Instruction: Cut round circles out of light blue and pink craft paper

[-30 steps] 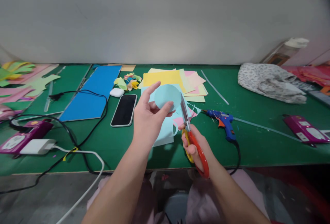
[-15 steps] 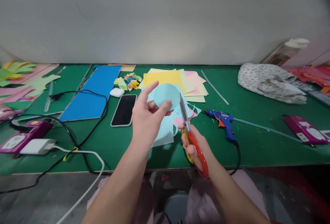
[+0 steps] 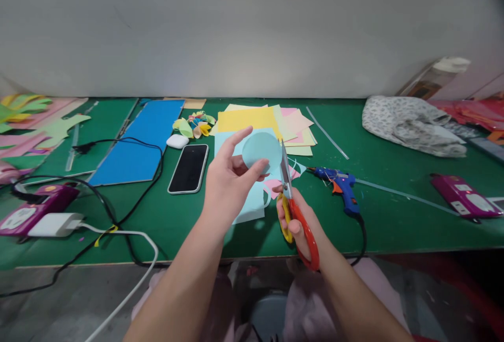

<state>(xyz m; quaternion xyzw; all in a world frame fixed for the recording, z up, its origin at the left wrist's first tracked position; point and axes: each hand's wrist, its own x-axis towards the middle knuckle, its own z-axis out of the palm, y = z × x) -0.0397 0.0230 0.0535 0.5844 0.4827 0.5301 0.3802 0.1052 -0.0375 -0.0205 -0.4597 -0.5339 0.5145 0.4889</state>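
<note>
The light-blue paper disc [image 3: 260,148] is pinched between thumb and fingers of the left hand [image 3: 228,184], held up over the green table [image 3: 177,216]. It has drifted slightly right in the last second. The red-handled scissors [image 3: 293,200], gripped in the right hand [image 3: 299,221], now meet its right rim, so trimming looks under way. Blue offcuts [image 3: 252,203] lie beneath, with a phone [image 3: 188,168] to the left and a glue gun [image 3: 340,187] to the right, both clear of the blades.

Craft clutter around a phone [image 3: 188,168]
White earbud case [image 3: 177,141] lies just behind it, blue sheet [image 3: 142,140] at its left, yellow paper [image 3: 246,120] behind-right, glue gun [image 3: 342,187] well right.
</note>
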